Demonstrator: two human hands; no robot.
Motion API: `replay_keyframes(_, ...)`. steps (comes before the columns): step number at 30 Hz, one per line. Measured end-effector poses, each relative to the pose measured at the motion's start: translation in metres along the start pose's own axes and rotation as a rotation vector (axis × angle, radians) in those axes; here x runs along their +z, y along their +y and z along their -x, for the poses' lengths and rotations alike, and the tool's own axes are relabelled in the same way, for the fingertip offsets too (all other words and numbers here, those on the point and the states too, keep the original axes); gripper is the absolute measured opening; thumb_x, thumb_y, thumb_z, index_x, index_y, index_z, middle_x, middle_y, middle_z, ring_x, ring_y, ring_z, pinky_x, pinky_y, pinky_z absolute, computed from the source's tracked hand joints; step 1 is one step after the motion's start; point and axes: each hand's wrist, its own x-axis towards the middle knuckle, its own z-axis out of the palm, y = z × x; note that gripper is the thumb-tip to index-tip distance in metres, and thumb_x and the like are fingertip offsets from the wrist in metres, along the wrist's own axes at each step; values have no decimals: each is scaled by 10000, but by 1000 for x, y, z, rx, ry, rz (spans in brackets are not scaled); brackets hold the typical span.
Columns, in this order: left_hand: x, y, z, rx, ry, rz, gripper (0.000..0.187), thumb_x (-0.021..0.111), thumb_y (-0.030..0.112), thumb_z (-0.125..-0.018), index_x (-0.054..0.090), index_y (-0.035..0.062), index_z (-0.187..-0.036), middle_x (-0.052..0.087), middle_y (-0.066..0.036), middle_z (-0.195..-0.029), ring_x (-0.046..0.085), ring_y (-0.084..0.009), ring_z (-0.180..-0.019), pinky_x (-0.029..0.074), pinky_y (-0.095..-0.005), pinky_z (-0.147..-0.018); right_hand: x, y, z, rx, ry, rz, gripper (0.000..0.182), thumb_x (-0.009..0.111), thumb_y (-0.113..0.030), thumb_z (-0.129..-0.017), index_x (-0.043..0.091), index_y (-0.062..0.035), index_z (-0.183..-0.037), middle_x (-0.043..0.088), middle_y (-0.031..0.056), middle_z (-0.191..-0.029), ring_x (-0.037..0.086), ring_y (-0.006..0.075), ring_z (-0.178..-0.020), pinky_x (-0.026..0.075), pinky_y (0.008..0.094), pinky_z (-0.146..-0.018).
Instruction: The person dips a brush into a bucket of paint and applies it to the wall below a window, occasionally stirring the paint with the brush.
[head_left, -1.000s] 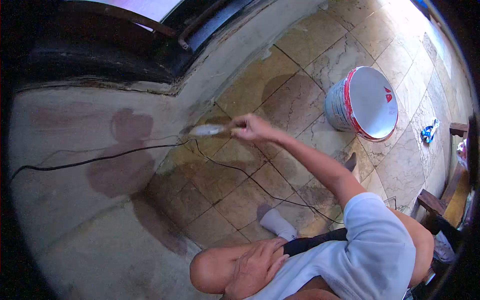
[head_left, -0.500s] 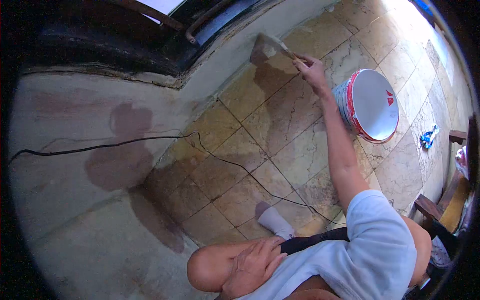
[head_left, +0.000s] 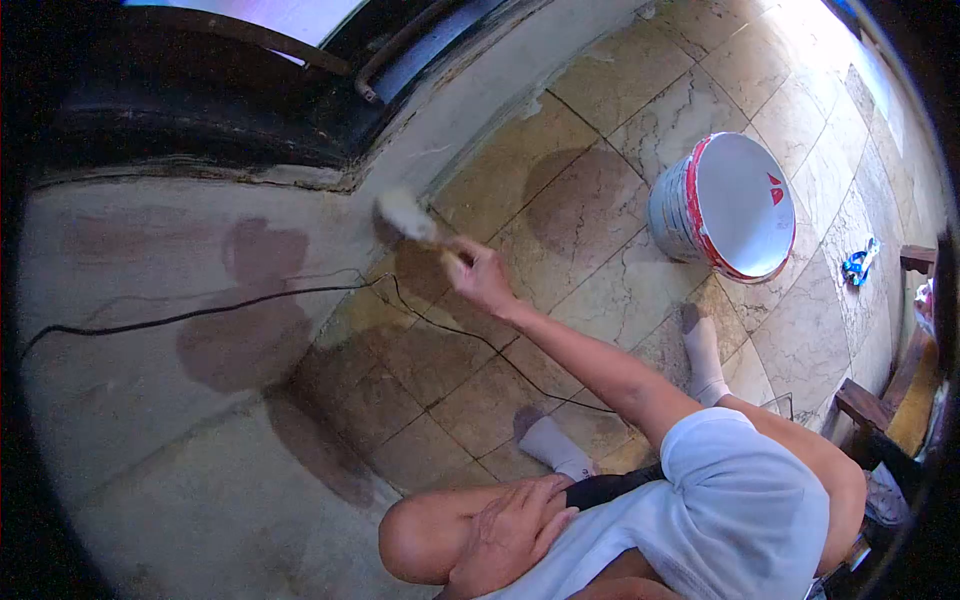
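Note:
My right hand (head_left: pixel 478 275) is stretched out over the tiled floor and grips a paintbrush (head_left: pixel 408 214). Its pale bristles touch the base of the grey wall (head_left: pixel 150 400), where the wall meets the floor. My left hand (head_left: pixel 510 532) rests flat on my bare left knee at the bottom of the view. A white paint bucket with a red rim (head_left: pixel 725 205) stands on the tiles to the right of the brush hand, about an arm's length away.
A thin black cable (head_left: pixel 200 315) runs along the wall and across the tiles (head_left: pixel 600 290) toward my feet in white socks (head_left: pixel 556 448). Damp patches darken wall and floor. A blue rag (head_left: pixel 857 264) and wooden furniture (head_left: pixel 880 405) lie at the right.
My right hand swung the brush from the wall's base far up near the bucket back down and left to the corner by the cable. My left hand stayed on the knee.

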Motion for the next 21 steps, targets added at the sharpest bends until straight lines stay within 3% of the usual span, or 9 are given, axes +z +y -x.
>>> replay_keyframes(3,3,-1,-2,-16,17,2,272,586,236,-851,513,42,-1028,598,-207,-892,579,-394,-841,464,-442,-712,-3,19,-5,-102,-244,94,277,617,-177,-795,630,8,-1000,608,68,-720,519,84,-676,456,283,-611)
replay_keyframes(4,1,1,-3,5,21,-15,272,584,236,-853,513,39,-1026,598,-208,-889,578,-396,-839,462,-444,-710,-14,-4,-9,-152,-294,-21,291,626,-194,-795,639,-7,-1019,631,70,-745,544,89,-713,466,289,-640)
replay_keyframes(7,0,3,-4,7,37,12,275,580,233,-855,509,31,-1026,596,-214,-894,573,-402,-833,457,-448,-704,-41,0,-65,-98,-377,153,305,636,-198,-789,647,-21,-1036,639,47,-762,552,99,-713,462,288,-635)
replay_keyframes(11,4,-1,2,-16,84,22,292,579,239,-857,502,25,-1040,590,-229,-908,564,-413,-824,452,-452,-698,-120,2,-121,-188,-159,247,280,631,-193,-806,658,-5,-1012,606,-3,-731,509,77,-649,433,253,-571)
replay_keyframes(13,-2,3,1,-18,46,21,302,580,239,-857,501,27,-1056,587,-237,-914,562,-416,-834,451,-452,-707,-159,-9,-121,-45,46,257,276,641,-199,-817,658,-10,-1017,622,4,-762,532,63,-681,440,231,-591)
replay_keyframes(15,-3,3,2,-28,40,26,315,582,243,-857,502,33,-1077,585,-244,-926,562,-413,-855,447,-455,-728,-184,-9,-122,-177,296,239,280,652,-199,-814,653,-12,-1023,622,5,-760,539,59,-688,441,225,-598)
replay_keyframes(18,0,-6,3,10,40,40,344,590,246,-858,504,41,-1120,584,-220,-981,569,-373,-912,448,-439,-783,-194,-2,-130,-241,459,134,288,647,-197,-818,640,6,-1022,620,20,-751,536,60,-672,445,235,-600)
replay_keyframes(20,-3,-16,-3,127,1,48,370,603,233,-857,504,36,-1155,581,-164,-1057,580,-309,-960,465,-396,-828,-169,-26,-114,-198,572,207,274,644,-180,-803,649,-29,-1031,655,71,-777,573,108,-659,464,293,-602)
replay_keyframes(21,-1,-19,-3,91,-42,33,367,602,230,-858,504,37,-1154,578,-168,-1061,575,-308,-974,460,-394,-839,-154,-37,-110,-177,630,244,271,643,-172,-795,653,-47,-1036,672,96,-790,591,132,-652,474,322,-602)
